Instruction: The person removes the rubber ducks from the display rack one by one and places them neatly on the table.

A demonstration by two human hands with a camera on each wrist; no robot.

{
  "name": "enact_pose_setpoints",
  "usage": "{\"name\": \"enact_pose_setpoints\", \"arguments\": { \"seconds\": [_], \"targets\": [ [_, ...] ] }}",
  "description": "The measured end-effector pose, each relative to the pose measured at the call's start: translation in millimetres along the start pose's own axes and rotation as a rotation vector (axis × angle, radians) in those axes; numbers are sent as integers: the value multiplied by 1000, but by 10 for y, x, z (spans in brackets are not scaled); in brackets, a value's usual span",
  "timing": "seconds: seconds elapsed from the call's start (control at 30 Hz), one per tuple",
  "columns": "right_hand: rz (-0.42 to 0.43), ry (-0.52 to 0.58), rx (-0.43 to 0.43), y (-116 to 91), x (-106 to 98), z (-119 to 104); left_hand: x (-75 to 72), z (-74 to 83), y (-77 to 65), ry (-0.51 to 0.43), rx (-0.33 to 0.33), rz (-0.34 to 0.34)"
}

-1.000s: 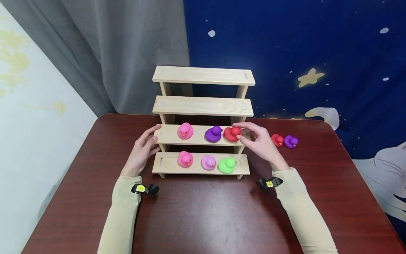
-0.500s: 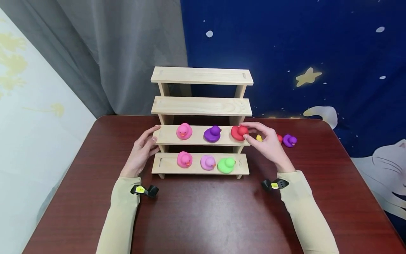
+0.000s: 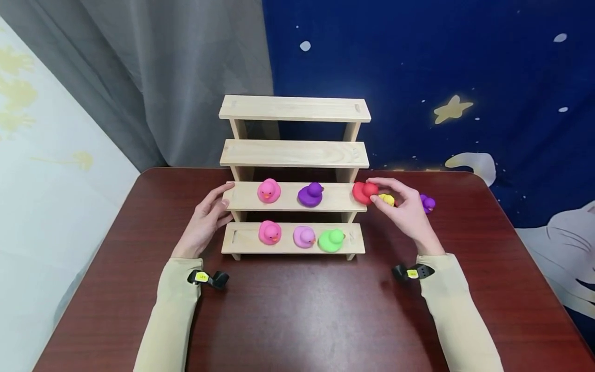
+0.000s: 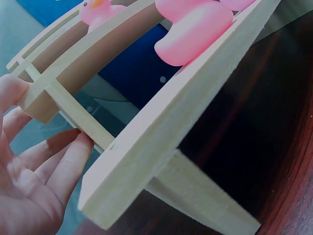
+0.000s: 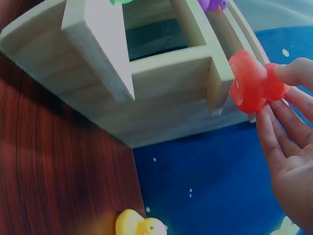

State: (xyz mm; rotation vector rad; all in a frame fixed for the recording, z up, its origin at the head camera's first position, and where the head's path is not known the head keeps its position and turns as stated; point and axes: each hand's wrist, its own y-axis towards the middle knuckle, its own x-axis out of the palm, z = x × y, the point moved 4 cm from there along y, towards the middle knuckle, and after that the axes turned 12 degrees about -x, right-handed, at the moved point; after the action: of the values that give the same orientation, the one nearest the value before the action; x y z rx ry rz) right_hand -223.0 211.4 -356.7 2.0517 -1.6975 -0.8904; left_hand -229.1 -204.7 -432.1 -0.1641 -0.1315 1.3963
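My right hand (image 3: 405, 207) pinches a red rubber duck (image 3: 364, 192) by its head between thumb and fingers. In the right wrist view the red duck (image 5: 248, 82) is tilted, its flat base facing the right end of a tier. My left hand (image 3: 205, 219) holds the left end of the second-lowest tier of a wooden stepped stand (image 3: 288, 204). In the left wrist view, fingers (image 4: 80, 147) touch the stand's side strut. On that tier sit a pink duck (image 3: 268, 191) and a purple duck (image 3: 310, 195).
The bottom tier carries a pink duck (image 3: 270, 232), a lilac duck (image 3: 304, 237) and a green duck (image 3: 331, 241). Beyond my right hand are a yellow duck (image 3: 387, 200) and another purple duck (image 3: 427, 203) on the brown table (image 3: 297, 310). Curtains hang behind.
My right hand has moved the red duck rightward along the second-lowest tier, away from the purple duck, to past its right end. My left hand stays at the stand's left end.
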Motion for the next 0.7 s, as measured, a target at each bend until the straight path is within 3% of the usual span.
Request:
{"name": "enact_pose_setpoints", "arguments": {
  "seconds": [0.23,0.4,0.7],
  "targets": [
    [50,-83,77,-96,-204,174,-5,24,2,-5,-1,-40],
    [71,-144,132,-135,-261,74,5,32,-9,-28,-1,-53],
    [62,-239,129,-169,-325,-61,11,36,-9,-33,-2,-51]
  ]
}}
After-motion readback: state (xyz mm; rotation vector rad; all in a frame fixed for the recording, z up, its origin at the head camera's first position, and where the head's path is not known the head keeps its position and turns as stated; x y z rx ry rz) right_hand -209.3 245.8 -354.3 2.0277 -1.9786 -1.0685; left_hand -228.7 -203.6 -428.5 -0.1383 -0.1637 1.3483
